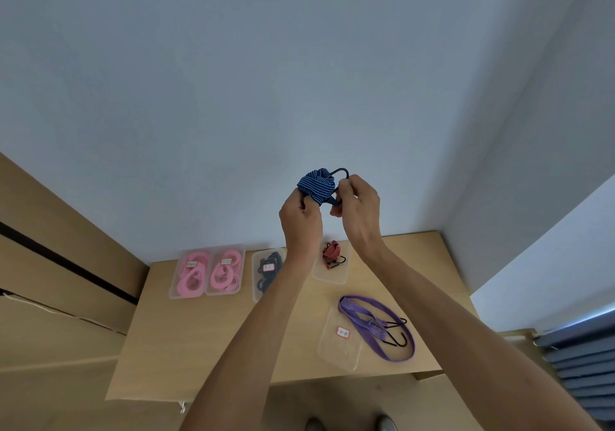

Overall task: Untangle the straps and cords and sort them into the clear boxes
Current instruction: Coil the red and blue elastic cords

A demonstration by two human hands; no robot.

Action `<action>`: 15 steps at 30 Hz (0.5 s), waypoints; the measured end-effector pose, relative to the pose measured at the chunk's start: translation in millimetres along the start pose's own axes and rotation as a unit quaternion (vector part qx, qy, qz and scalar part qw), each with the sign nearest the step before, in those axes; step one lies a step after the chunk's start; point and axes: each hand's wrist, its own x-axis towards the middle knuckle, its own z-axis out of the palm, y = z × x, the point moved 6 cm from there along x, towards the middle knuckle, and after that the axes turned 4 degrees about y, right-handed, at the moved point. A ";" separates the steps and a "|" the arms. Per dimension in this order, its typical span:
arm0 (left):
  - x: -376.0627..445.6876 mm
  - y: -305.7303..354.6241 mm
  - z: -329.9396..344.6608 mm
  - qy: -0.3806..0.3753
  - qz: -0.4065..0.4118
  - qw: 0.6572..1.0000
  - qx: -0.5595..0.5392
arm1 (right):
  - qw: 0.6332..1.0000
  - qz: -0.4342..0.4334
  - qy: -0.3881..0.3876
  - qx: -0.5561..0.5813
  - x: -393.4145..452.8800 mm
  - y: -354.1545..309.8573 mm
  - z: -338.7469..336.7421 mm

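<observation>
One wooden tabletop (pixel 186 340) carries five clear plastic boxes: two (pixel 190 274) (pixel 225 270) hold pink loops, one (pixel 266 272) black cords, one (pixel 331 265) a red striped bundle (pixel 331 253), one (pixel 339 340) lies under a flat purple strap (pixel 379 327) with black hooks. Well above them, left hand (pixel 299 221) and right hand (pixel 357 209) curl their fingers (pixel 342 187) round one blue striped woven bundle (pixel 316 186); its black wire hook (pixel 341 172) arches just above the right fingertips.
</observation>
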 end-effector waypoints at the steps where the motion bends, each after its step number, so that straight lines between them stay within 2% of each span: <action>1: -0.1 0.1 -0.7 -0.002 0.003 1.000 0.004 | 1.000 -0.006 0.000 -0.015 -0.2 0.1 0.2; 4: -0.5 -2.4 -0.7 -0.004 -0.002 1.000 0.003 | 0.999 -0.029 0.013 -0.025 -2.8 -1.0 -0.5; 8: -1.1 -5.2 2.6 -0.005 -0.052 0.999 -0.016 | 0.998 -0.053 0.026 -0.006 -3.7 -3.6 -0.3; 15: -0.1 -7.1 3.7 -0.007 -0.046 0.999 0.004 | 0.998 -0.054 0.035 0.003 -4.1 1.3 -0.1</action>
